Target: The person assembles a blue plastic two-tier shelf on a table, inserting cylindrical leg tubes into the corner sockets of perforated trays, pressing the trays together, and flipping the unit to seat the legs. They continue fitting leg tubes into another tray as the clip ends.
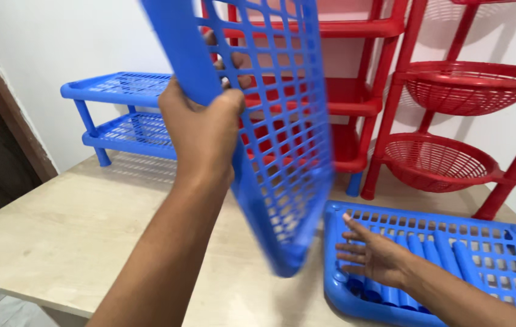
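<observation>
Blue tubes in flat tray — right hand

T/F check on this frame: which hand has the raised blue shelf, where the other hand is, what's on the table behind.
1. The left hand grips the raised blue grid shelf. True.
2. The right hand holds a red basket. False: it rests open over the blue tubes lying on the flat blue shelf.
3. A blue two-tier rack stands on the table. True.
4. The round-basket stand is blue. False: it is red.
</observation>
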